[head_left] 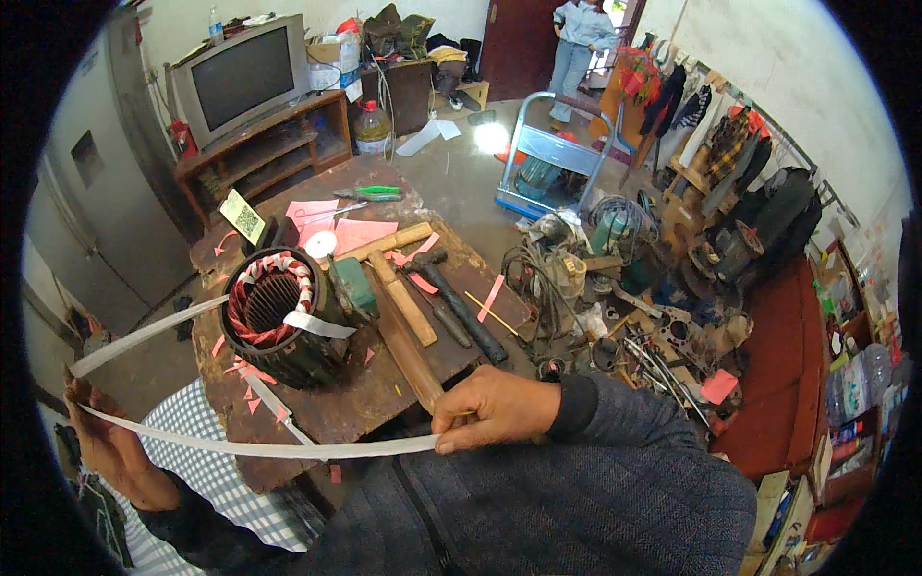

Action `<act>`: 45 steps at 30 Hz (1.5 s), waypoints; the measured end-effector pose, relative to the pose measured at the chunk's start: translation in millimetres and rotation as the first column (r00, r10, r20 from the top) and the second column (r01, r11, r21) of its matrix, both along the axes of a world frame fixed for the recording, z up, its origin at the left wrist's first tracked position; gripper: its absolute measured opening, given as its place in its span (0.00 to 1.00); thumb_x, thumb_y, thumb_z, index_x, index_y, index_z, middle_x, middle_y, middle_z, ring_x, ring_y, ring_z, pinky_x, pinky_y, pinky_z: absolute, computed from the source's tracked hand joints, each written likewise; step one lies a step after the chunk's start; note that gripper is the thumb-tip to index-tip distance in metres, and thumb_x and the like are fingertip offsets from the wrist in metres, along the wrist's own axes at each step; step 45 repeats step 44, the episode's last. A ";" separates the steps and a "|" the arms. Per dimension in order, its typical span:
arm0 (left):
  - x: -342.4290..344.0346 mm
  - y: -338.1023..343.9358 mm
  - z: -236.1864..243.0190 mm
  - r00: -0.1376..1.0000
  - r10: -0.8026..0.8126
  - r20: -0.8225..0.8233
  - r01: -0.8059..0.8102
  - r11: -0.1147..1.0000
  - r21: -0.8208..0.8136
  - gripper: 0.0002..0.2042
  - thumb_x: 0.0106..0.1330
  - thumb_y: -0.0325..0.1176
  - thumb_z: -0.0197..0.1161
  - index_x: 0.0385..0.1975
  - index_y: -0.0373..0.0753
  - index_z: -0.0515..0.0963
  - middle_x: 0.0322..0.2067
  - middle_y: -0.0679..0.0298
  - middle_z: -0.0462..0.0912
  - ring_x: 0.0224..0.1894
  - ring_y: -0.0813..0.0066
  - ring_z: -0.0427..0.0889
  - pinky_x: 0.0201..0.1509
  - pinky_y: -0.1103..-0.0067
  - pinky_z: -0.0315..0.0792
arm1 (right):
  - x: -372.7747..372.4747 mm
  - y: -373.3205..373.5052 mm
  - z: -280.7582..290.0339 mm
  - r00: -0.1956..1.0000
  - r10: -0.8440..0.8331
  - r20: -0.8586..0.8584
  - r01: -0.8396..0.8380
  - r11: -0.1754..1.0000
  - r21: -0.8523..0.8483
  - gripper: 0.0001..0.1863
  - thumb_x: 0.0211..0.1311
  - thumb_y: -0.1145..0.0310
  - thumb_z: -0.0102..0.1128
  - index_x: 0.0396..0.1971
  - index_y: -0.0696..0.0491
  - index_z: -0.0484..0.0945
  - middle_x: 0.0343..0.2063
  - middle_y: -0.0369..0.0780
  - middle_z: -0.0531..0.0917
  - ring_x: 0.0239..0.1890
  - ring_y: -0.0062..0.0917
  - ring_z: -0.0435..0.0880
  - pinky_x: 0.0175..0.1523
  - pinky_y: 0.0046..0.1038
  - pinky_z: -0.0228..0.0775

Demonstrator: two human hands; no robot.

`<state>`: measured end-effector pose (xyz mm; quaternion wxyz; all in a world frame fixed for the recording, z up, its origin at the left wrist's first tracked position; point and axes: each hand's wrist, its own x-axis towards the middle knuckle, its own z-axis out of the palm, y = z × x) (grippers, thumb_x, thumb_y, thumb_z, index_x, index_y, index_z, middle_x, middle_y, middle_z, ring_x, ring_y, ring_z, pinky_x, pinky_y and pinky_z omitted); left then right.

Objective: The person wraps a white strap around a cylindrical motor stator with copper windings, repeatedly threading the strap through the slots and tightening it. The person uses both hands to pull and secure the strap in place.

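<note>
A dark motor stator [312, 357] stands on the worn wooden table, its coil ends [252, 331] wrapped in red and white. White cloth tape [279, 448] runs from the stator's left side out to my left hand, then crosses in front of me to my right hand. My left hand [113, 449] is raised at the far left, fingers closed where the tape turns back. My right hand [497, 408] pinches the other stretch of tape near the table's front edge. A short loose tape end [319, 325] sticks out over the stator's right side.
On the table [384, 178] lie a wooden mallet [401, 300], a black-handled hammer [461, 307], scissors [331, 213], a knife [279, 411] and pink paper pieces [365, 234]. Cables and metal parts [663, 317] heap the floor at right. A blue hand truck [552, 154] and a person [579, 48] stand beyond.
</note>
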<state>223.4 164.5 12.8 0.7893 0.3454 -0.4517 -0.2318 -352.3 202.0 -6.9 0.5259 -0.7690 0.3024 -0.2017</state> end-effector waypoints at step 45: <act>142.9 -18.3 -206.7 0.700 -0.587 -0.406 0.601 0.792 -0.108 0.23 0.83 0.33 0.50 0.71 0.29 0.62 0.46 0.60 0.85 0.25 0.82 0.74 0.22 0.88 0.71 | 17.0 -49.4 1.9 0.989 -0.059 -0.135 0.000 0.918 -0.398 0.12 0.63 0.65 0.68 0.43 0.52 0.83 0.39 0.44 0.85 0.46 0.44 0.85 0.52 0.42 0.76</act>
